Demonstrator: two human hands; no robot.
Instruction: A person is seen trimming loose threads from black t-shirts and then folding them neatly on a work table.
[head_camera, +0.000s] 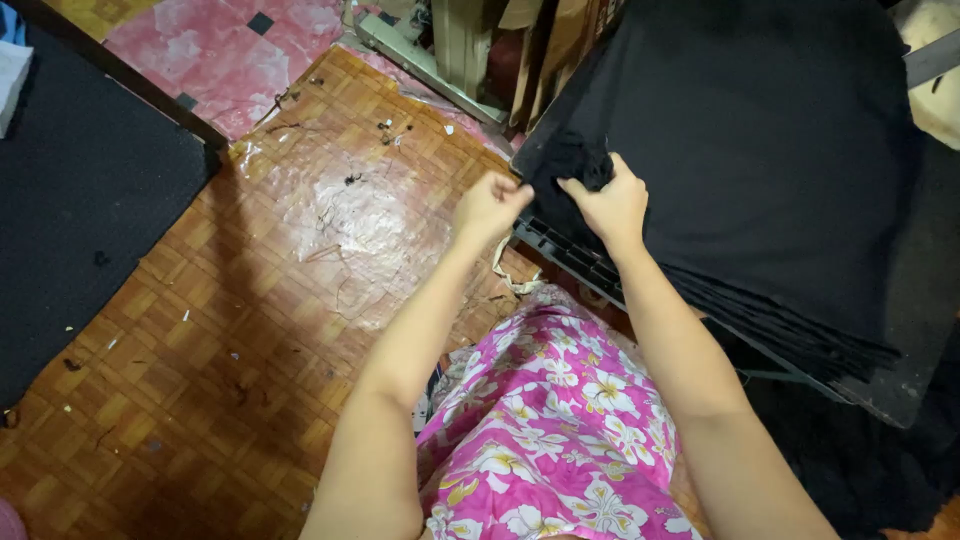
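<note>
A thick stack of black fabric pieces lies on a dark board at the right. My right hand grips a bunched corner of the top black fabric near the stack's left edge. My left hand pinches the same corner from the left side, its fingers closed on the cloth. Both forearms reach out from over my lap, which is covered by a pink floral garment.
A wood-pattern vinyl floor with thread scraps and litter spreads to the left. A dark mat lies at far left. Pink patterned flooring and wooden pieces sit at the top. A black crate edge shows under the stack.
</note>
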